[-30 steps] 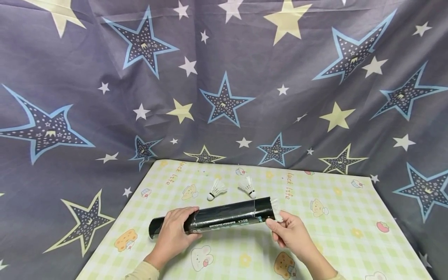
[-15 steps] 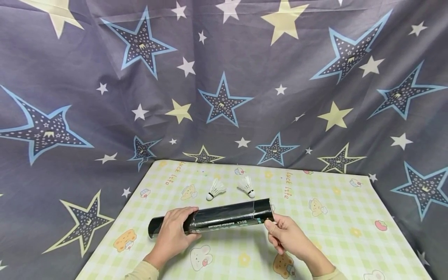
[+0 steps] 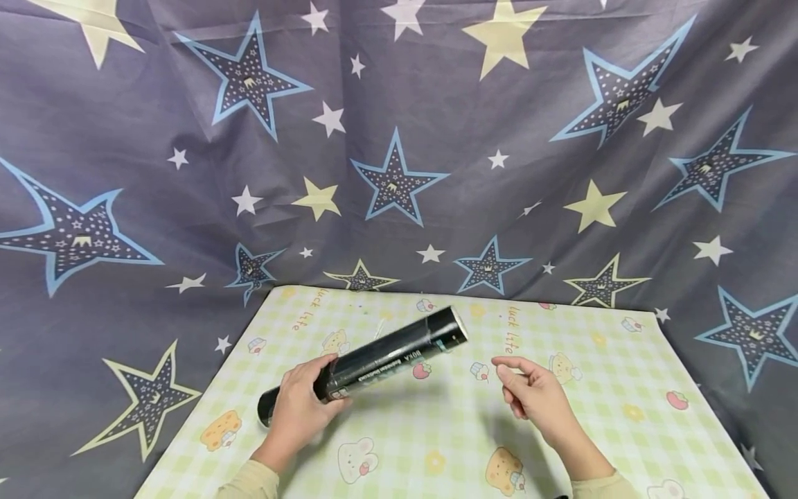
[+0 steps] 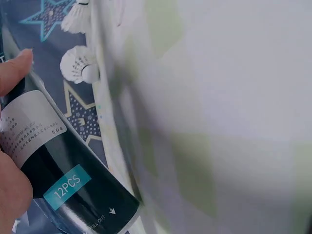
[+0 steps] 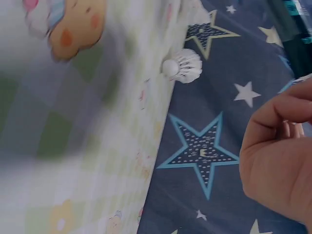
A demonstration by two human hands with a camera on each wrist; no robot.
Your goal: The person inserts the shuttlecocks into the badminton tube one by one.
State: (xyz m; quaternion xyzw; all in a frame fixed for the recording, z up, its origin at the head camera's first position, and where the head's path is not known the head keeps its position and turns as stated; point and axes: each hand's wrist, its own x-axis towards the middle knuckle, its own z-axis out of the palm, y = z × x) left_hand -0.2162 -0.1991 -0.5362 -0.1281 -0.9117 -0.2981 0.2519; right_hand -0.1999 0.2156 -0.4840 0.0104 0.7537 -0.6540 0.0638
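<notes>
A long black badminton shuttlecock tube (image 3: 389, 357) is gripped near its left end by my left hand (image 3: 302, 405), fingers over the top and thumb below. Its right end tilts up above the table, and the left wrist view shows "12PCS" on the tube (image 4: 68, 178). My right hand (image 3: 539, 402) hovers apart from the tube, to its right, fingers loosely curled with nothing visible in them. Two white shuttlecocks lie on the table behind the tube; the left wrist view shows one shuttlecock (image 4: 78, 64) whole, while the tube hides nearly all of both in the head view.
A pale green checked cloth with cartoon prints covers the table (image 3: 623, 388). Behind it and at both sides hangs a dark curtain (image 3: 424, 90) patterned with stars. A small dark object (image 3: 561, 497) shows at the bottom edge near the right sleeve.
White feathers poking from the tube's right end have gone out of sight. My right hand has left that end and moved right. The left hand has raised that end of the tube.
</notes>
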